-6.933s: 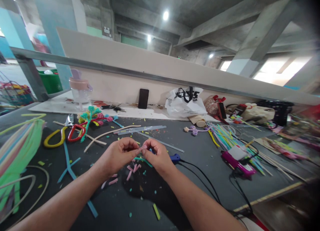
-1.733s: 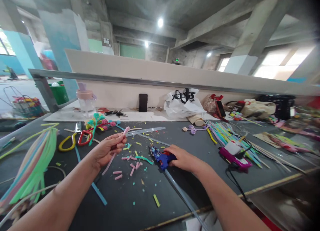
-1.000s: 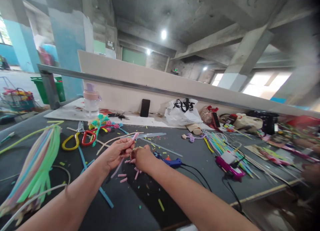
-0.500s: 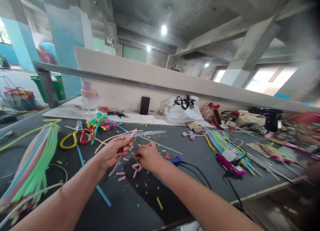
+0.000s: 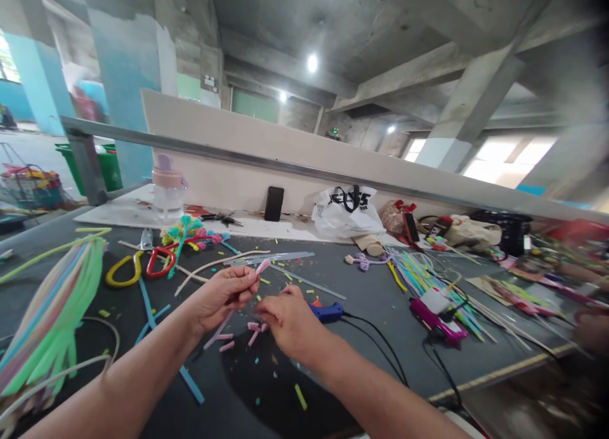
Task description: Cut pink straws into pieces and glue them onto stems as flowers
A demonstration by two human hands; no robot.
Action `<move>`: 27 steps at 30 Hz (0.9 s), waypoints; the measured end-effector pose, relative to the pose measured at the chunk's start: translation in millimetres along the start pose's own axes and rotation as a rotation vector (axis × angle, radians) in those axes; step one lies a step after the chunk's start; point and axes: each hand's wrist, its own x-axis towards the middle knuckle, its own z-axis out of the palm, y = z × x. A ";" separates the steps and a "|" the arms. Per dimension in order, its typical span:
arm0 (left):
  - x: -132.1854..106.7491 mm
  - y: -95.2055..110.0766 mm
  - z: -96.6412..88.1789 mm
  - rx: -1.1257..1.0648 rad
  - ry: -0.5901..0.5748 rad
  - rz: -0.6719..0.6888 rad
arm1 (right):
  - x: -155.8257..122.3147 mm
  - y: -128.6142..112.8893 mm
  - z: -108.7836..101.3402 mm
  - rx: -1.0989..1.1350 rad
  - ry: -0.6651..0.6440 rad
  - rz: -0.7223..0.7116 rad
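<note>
At the picking-up step, I judged, my right hand (image 5: 291, 318), its grip too hidden to tell, hung beside the cut pink pieces (image 5: 252, 339) at its eight o'clock, needing a light touch next, while my left hand (image 5: 227, 296) pinched the bud-tipped pink strip (image 5: 263, 266) at two o'clock.

The glue gun (image 5: 329, 313) looks smooth plastic, the pink piece (image 5: 262, 266) and tabletop (image 5: 373, 285) matt.

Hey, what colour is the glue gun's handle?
The glue gun's handle is blue; the head view shows it best.
</note>
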 end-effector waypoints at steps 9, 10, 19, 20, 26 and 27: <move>-3.8 -7.9 27.3 0.255 0.093 -0.083 | -36.4 9.7 -6.5 0.212 0.266 0.257; -4.1 -8.3 29.9 0.277 0.108 -0.085 | -37.6 10.5 -10.4 0.206 0.287 0.270; -6.4 -7.4 56.1 0.481 0.232 -0.097 | -46.2 11.7 -35.6 0.105 0.335 0.238; -6.7 -7.4 57.3 0.512 0.233 -0.080 | -47.3 10.8 -36.6 0.086 0.321 0.222; -8.1 -10.1 52.6 0.587 0.187 -0.015 | -52.1 7.0 -38.8 -0.084 0.322 0.135; -8.0 -10.6 51.4 0.590 0.179 -0.012 | -52.5 6.8 -38.8 -0.105 0.318 0.133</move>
